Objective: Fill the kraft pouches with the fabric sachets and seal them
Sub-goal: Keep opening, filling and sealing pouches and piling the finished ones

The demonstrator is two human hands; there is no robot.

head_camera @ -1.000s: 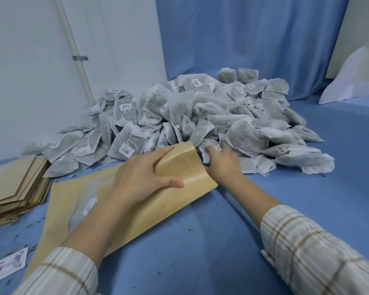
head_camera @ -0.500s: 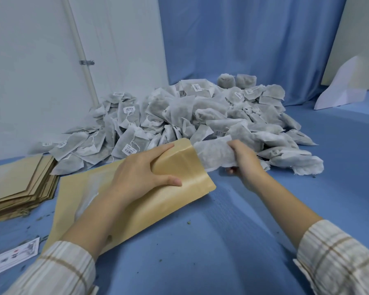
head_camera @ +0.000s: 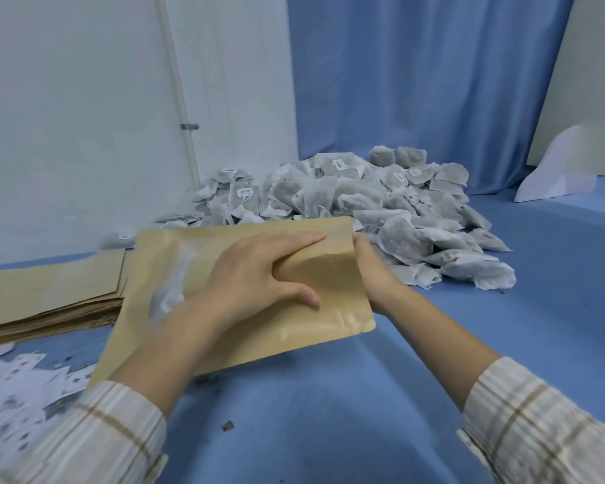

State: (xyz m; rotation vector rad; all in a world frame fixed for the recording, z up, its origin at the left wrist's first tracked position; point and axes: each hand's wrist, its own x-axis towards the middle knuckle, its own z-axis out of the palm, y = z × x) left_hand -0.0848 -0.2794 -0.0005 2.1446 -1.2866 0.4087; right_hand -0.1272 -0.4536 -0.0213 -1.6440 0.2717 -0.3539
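Blue table [head_camera: 329, 413] — blue curtain [head_camera: 416, 82] behind.

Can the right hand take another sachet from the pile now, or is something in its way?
Probably not at once. The right hand is pushed into the mouth of the kraft pouch, fingers hidden inside. Once withdrawn, the way looks free: the sachet pile lies open just beyond it on the blue surface.

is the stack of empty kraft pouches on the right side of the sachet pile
No, the stack of empty pouches lies left of the sachet pile, beside the pouch being filled.
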